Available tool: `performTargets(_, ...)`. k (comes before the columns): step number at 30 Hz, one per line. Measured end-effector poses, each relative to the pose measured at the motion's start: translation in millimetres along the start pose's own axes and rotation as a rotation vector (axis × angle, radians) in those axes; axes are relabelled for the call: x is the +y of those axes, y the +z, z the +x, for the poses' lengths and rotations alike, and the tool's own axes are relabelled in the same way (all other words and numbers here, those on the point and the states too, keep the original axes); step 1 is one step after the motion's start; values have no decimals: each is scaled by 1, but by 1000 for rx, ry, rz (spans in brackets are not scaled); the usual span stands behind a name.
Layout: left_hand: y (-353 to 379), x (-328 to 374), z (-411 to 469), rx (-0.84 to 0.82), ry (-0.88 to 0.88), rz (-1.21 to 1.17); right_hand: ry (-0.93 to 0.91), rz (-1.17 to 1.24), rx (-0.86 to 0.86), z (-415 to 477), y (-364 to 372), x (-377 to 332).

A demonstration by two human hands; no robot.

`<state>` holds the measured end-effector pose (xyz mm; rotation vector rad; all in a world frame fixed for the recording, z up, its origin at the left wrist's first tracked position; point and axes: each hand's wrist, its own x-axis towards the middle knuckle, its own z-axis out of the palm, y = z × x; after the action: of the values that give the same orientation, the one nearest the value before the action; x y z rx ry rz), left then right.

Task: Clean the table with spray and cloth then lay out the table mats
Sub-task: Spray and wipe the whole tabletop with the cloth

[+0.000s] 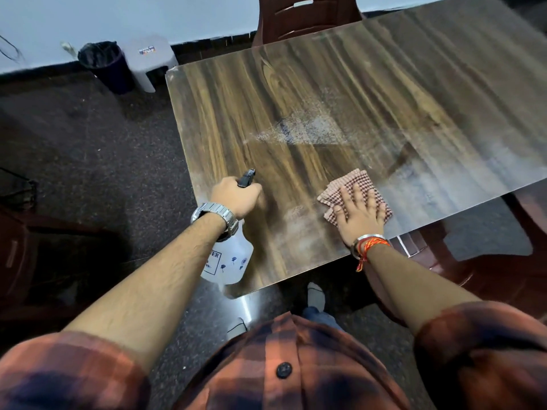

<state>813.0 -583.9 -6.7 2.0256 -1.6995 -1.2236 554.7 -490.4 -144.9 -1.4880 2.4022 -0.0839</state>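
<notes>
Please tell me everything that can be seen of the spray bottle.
The spray bottle has a translucent white plastic body with a printed black label, partly hidden, and small blue flower marks. Its black nozzle points away over the wooden table, toward a misted patch. The left hand grips the head; the forearm covers part of the body. The bottle appears held tilted in the air at the table's near left edge.

The table (340, 93) is stretching away ahead and to the right of the person. The left hand (236, 196) is holding the spray bottle (229, 261) over the table's near left corner, nozzle pointing inward. To its right, the right hand (359, 210) is lying flat on the cloth (349, 180) near the front edge. A chair (305, 16) is standing behind the far edge. A bin (105, 65) and a stool (149, 59) are sitting on the floor to the far left, side by side.
</notes>
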Motion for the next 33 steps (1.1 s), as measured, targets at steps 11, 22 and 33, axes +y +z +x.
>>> performTargets(11,67,86,18,67,-22,51,-159,-79,122,28,-1,7)
performTargets(22,43,73,34,87,-64,141,-111,-33,128,139,-30,13)
performTargets(33,7,22,30,221,-254,14,-398,-96,18,212,-27,-131)
